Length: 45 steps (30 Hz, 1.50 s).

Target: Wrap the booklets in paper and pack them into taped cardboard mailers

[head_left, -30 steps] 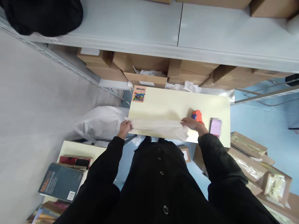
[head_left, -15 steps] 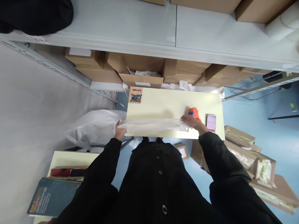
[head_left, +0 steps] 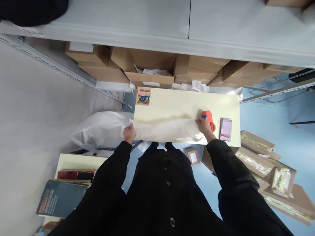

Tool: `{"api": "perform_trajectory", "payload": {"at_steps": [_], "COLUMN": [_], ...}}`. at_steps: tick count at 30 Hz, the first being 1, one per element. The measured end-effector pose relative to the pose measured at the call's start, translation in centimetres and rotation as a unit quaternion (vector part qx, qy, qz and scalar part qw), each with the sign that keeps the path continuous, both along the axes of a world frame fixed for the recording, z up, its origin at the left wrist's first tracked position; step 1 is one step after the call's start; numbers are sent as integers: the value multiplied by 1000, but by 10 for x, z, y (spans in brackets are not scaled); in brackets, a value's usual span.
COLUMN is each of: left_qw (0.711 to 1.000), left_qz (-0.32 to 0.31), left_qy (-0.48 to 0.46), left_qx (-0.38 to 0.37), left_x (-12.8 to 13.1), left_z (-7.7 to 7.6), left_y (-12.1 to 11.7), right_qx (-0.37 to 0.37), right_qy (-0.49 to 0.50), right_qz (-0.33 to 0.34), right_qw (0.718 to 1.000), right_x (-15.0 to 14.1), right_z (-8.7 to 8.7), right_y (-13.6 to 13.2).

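A long strip of thin white, translucent wrapping sheet [head_left: 167, 129] stretches between my two hands over the near half of the pale yellow table [head_left: 172, 101]. My left hand [head_left: 129, 133] is closed on its left end, just off the table's left edge. Pinched in my right hand [head_left: 203, 126] is the sheet's right end. Right beside those fingers stands an orange and blue tape dispenser [head_left: 208, 116], partly covered by the hand. Farther right lies a phone [head_left: 225, 129] with a lit screen. A small pink picture book [head_left: 143, 96] rests at the far left corner.
Cardboard boxes [head_left: 150, 77] line the lower shelf behind the table, under a grey upper shelf [head_left: 128, 23]. A large white plastic bag [head_left: 103, 129] bulges at the left. Books [head_left: 64, 198] lie on a side table, and taped cartons [head_left: 256, 160] are stacked at right.
The sheet has opened from a narrow folded band into a wider strip, both ends still held. The view has shifted slightly, and my hands keep about the same spacing.
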<state>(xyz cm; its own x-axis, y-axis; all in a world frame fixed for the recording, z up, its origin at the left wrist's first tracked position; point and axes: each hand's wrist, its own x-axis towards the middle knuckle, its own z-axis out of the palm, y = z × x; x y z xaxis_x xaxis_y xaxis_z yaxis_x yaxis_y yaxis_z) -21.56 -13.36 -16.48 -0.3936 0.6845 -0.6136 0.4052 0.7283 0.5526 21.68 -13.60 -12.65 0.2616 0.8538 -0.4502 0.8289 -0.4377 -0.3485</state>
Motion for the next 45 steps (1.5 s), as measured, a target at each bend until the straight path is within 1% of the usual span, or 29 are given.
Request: {"api": "perform_trajectory", "payload": {"at_steps": [1, 3, 4, 6, 8, 10, 13, 15, 16, 17, 18, 19, 21, 22, 23, 24, 25, 26, 28, 29, 30, 32, 34, 37, 38, 40, 43, 45], "left_qw": [998, 984, 977, 968, 964, 964, 965, 951, 941, 929, 917, 903, 868, 851, 837, 828, 824, 823, 825, 827, 827, 825, 823, 824, 825, 826, 828, 830], "left_qz": [-2, -19, -35, -67, -91, -95, -78, -77, -97, -135, -192, -262, -397, -448, -484, -507, -520, -526, -526, -525, -524, -526, -528, -527, -526, -525, -525, -523], "left_qy": [61, 176, 211, 240, 251, 247, 247, 283, 299, 304, 294, 271, 212, 189, 175, 168, 167, 169, 180, 185, 190, 197, 201, 204, 203, 200, 193, 190], "left_qx": [3, 10, 10, 10, 13, 23, 50, 97, 129, 162, 190, 207, 209, 199, 186, 170, 153, 135, 98, 83, 71, 58, 52, 44, 42, 43, 46, 47], "left_x": [1, 2, 2, 1, 0, 1, 9, 17, 22, 27, 33, 39, 54, 62, 70, 77, 84, 88, 94, 94, 93, 90, 86, 84, 84, 85, 85, 84], "left_z": [-5, -16, -21, -29, -37, -41, -41, -34, -30, -26, -21, -18, -15, -15, -17, -20, -23, -27, -34, -37, -40, -43, -44, -44, -45, -45, -45, -45], "left_y": [2, 7, 9, 14, 16, 16, 9, 1, -2, -5, -7, -8, -6, -5, -3, -1, 1, 1, -1, -3, -5, -9, -12, -12, -12, -10, -10, -10], "right_qx": [10, 24, 28, 34, 50, 87, 174, 231, 251, 265, 272, 274, 262, 251, 239, 231, 226, 224, 214, 199, 175, 125, 90, 76, 86, 135, 239, 281], "right_qy": [-26, -66, -77, -83, -81, -80, -84, -83, -77, -69, -58, -43, -10, 5, 16, 21, 19, 15, 16, 25, 37, 37, 1, -58, -71, -92, -118, -104], "right_qz": [15, 44, 57, 77, 83, 82, 92, 99, 102, 102, 105, 111, 134, 143, 142, 125, 91, 46, -37, -61, -71, -66, -44, 9, 29, 64, 75, 93], "right_qw": [1000, 997, 995, 993, 992, 990, 977, 964, 960, 956, 955, 954, 956, 957, 960, 965, 970, 973, 976, 978, 981, 989, 995, 995, 993, 985, 961, 950], "right_x": [-2, -4, -5, -4, -2, -1, -2, -5, -8, -10, -13, -16, -23, -27, -30, -33, -35, -36, -35, -32, -28, -19, -11, -5, -6, -8, -14, -20], "right_z": [-5, -17, -23, -34, -44, -51, -52, -48, -46, -44, -44, -45, -49, -53, -56, -60, -63, -66, -70, -71, -71, -71, -70, -65, -63, -55, -39, -31], "right_y": [3, 9, 11, 14, 16, 16, 10, -3, -12, -23, -35, -48, -73, -83, -90, -95, -96, -94, -81, -72, -61, -41, -23, -9, -8, -12, -29, -43]}}
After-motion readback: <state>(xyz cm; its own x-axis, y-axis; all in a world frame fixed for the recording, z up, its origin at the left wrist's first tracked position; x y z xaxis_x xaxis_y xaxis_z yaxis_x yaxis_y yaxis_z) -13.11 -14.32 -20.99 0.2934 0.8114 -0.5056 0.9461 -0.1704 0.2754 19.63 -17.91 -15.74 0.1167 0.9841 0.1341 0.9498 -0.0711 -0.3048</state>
